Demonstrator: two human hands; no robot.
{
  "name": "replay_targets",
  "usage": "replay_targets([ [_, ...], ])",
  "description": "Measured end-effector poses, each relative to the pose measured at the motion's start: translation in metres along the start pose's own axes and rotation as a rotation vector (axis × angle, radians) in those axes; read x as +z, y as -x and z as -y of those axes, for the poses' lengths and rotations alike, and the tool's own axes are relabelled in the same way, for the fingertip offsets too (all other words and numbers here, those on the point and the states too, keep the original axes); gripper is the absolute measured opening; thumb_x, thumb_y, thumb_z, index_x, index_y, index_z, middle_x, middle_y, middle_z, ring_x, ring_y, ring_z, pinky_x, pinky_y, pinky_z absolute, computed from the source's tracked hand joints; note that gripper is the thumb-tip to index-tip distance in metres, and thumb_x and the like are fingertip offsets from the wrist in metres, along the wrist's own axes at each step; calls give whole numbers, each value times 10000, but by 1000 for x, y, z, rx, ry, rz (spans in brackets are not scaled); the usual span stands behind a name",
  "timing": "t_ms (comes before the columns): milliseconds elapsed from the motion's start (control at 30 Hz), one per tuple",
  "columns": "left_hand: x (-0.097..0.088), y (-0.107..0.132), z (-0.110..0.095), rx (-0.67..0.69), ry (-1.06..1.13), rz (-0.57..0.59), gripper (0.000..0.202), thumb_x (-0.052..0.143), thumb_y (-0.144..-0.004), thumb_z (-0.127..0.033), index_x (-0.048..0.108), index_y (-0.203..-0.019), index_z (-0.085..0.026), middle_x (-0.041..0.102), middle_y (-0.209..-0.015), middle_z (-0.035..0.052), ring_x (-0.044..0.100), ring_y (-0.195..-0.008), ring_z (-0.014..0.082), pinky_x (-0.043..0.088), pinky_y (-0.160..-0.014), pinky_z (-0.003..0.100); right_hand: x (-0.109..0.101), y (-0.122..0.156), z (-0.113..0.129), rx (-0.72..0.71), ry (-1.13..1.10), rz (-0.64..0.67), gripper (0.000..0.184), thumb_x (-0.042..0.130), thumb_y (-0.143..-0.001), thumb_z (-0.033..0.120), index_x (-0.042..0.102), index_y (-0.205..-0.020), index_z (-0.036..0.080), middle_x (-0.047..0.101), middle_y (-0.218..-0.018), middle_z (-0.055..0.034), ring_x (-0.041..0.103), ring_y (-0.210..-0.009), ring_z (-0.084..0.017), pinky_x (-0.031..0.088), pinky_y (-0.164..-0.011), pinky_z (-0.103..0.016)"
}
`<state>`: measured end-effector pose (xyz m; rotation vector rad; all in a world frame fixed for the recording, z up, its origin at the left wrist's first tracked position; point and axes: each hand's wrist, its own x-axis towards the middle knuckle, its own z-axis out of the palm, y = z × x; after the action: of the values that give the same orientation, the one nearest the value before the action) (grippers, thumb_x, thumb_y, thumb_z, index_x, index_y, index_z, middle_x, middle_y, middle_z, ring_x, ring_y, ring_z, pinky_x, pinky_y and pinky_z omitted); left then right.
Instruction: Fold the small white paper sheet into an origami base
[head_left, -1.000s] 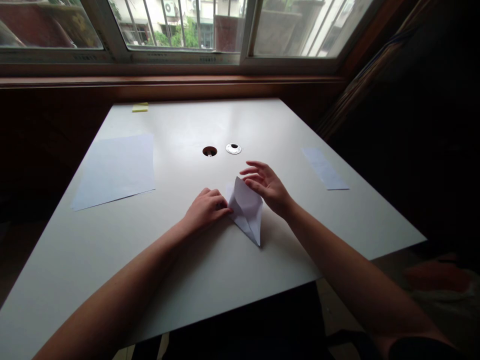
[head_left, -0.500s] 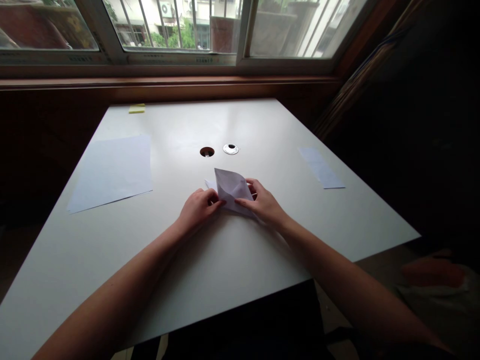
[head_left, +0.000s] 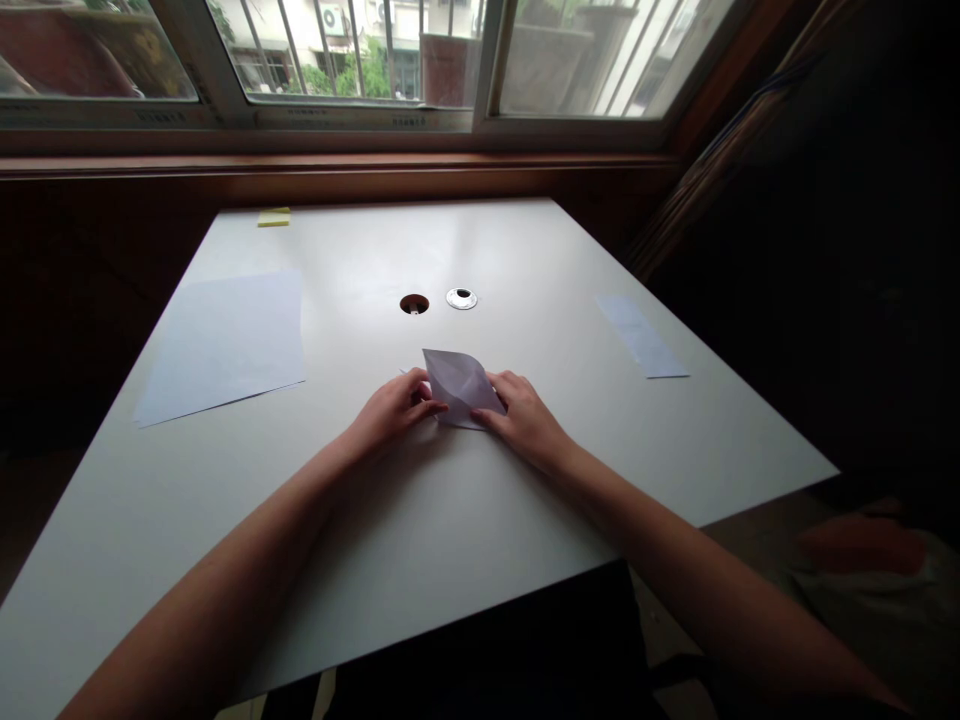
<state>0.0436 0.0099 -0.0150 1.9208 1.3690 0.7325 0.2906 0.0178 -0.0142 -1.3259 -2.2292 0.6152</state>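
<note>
A folded sheet of white paper [head_left: 459, 385] is held up between both hands, just above the middle of the table. Its upper left corner stands up in a point and crease lines cross its face. My left hand [head_left: 391, 408] pinches the paper's left edge, thumb in front and fingers behind. At the right edge my right hand [head_left: 526, 415] grips it, the thumb pressed on the front near the bottom and the fingers curled behind. The back layers of the paper are mostly hidden.
The white table [head_left: 360, 560] carries larger paper sheets [head_left: 225, 345] at left, a narrow paper strip [head_left: 641, 335] at right and a yellow sticky-note pad [head_left: 274, 217] at the far left. A round cable hole [head_left: 414, 304] lies beside a silver grommet ring [head_left: 461, 299]. A window [head_left: 352, 60] is behind.
The folded paper has tilted back and come slightly lower and to the left. My left hand has shifted its fingers up along the left edge; my right hand still holds the other side.
</note>
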Motion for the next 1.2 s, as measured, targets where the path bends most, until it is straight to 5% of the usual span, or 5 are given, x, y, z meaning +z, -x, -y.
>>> replay_targets([
  [200,-4,-1,8,49,151,40,649,650,-876,-414,351,-1431,-259,721,-978,32,672,-820,173,504,-758,285,5,6,-2,-50,64,-14,493,655,-878,300,529,-1351,248,598,-1191,-93,517,-1107,-288,457,-1013,-456],
  [433,-8,1,8,92,429,126,1083,698,-862,-354,-149,-1537,-375,683,-1140,84,729,-709,169,575,-668,283,7,12,-2,-82,68,-27,780,591,-918,256,157,-1562,329,582,-1196,-88,528,-1064,-281,469,-988,-483],
  [600,-19,5,3,79,334,153,920,671,-882,-389,37,-1548,-418,589,-1310,116,730,-711,150,583,-639,269,7,12,0,-142,64,-13,671,568,-924,214,278,-1508,372,575,-1226,-75,511,-1126,-278,446,-1015,-483],
  [833,-31,8,-5,127,86,178,579,654,-890,-432,396,-1370,-235,698,-803,21,698,-720,168,541,-698,288,5,7,2,-188,87,76,390,530,-941,192,555,-1307,326,592,-1271,-52,484,-1121,-271,422,-1022,-471],
  [1200,-66,-5,-24,127,-16,338,305,659,-851,-475,592,-878,-178,698,-851,47,666,-724,151,505,-641,241,2,8,4,-199,51,107,190,612,-925,310,667,-1106,295,585,-1279,-46,464,-1141,-264,415,-1023,-464],
])
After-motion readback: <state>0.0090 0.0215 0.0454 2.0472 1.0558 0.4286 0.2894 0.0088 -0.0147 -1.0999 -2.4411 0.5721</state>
